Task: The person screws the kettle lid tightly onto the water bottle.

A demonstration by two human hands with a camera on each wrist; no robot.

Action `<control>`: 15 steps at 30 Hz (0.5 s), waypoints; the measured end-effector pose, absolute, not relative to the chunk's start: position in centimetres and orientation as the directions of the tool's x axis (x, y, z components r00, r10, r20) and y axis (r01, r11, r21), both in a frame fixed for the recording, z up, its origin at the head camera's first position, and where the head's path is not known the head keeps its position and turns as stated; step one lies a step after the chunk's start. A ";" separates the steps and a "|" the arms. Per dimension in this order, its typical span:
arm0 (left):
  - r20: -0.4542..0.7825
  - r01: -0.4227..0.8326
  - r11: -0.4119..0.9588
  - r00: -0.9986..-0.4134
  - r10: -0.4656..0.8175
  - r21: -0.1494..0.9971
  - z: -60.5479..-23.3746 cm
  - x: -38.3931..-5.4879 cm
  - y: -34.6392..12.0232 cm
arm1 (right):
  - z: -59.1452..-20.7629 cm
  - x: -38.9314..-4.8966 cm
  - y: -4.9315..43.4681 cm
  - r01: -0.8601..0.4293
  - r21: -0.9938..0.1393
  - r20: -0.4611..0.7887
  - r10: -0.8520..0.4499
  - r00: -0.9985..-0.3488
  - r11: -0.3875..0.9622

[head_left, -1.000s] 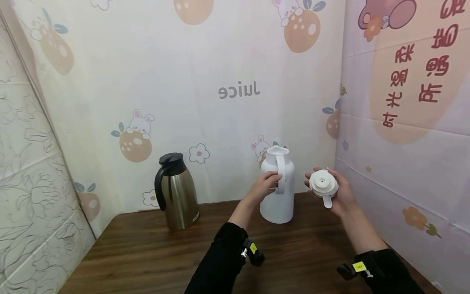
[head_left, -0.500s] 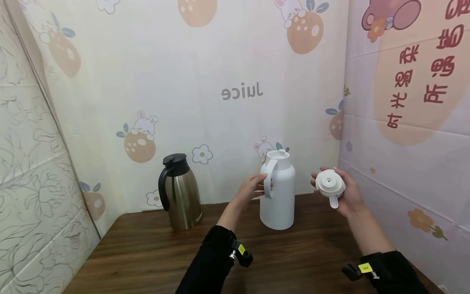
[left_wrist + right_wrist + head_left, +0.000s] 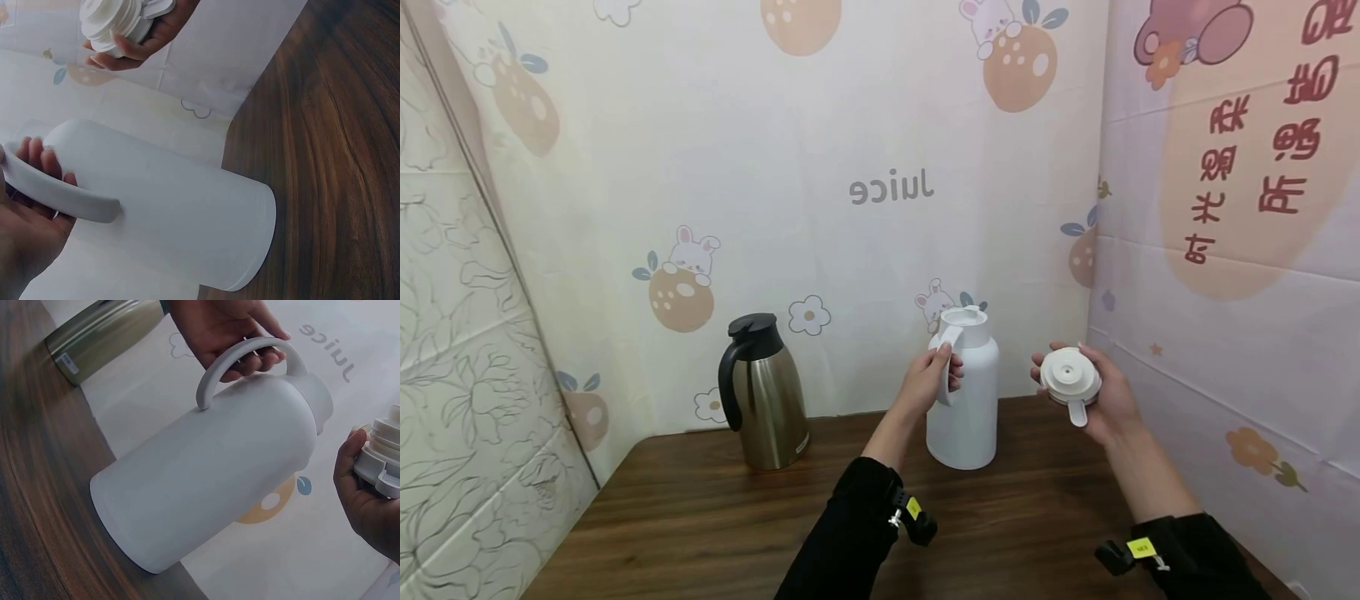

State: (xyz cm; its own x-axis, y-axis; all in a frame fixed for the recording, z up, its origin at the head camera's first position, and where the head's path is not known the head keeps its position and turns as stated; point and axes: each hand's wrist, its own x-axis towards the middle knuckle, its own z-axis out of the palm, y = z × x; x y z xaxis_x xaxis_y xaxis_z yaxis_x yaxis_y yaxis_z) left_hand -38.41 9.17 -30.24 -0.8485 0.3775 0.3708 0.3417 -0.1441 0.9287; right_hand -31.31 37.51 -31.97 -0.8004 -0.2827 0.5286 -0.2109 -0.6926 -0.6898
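A white vacuum jug [image 3: 973, 417] stands upright on the wooden table, its top uncovered and its handle [image 3: 69, 197] turned to the left. My left hand [image 3: 922, 383] grips that handle; in the left wrist view the fingers pass through the loop and curl round it. Off to the jug's right, my right hand [image 3: 1114, 404] holds the white screw-in lid [image 3: 1070, 375] up in the air, its stepped underside facing me and its small tab pointing down. The right wrist view shows the lid [image 3: 382, 453] pinched by the thumb, apart from the jug's mouth.
A gold steel vacuum jug [image 3: 767, 408] with a black lid and handle stands on the table [image 3: 700, 517] to the left. Printed cloth walls [image 3: 880, 125] rise behind and along the right side, close to the right arm.
The white jug has turned so its handle swung from facing me to the left. My left hand has closed more fully round the handle. The right hand still holds the lid, barely shifted.
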 end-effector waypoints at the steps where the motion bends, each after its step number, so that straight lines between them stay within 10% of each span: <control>1: 0.366 0.339 -0.139 -0.854 0.369 0.931 -30.2 -38.3 9.2 | -31.9 -31.3 37.5 -0.213 -0.691 0.530 -0.283 -0.800 -0.691; 15: 0.328 0.293 -0.199 -0.928 0.178 0.935 -30.8 -38.3 8.3 | -31.9 -31.2 37.4 -0.221 -0.699 0.529 -0.285 -0.799 -0.680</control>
State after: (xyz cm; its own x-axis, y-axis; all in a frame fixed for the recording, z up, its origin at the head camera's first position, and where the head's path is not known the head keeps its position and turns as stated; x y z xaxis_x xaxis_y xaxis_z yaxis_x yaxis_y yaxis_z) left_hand -38.28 8.35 -30.81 -0.9277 0.1777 0.3283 0.2929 -0.1990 0.9352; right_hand -31.16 37.44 -31.95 -0.7991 -0.2852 0.5293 -0.2205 -0.6799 -0.6994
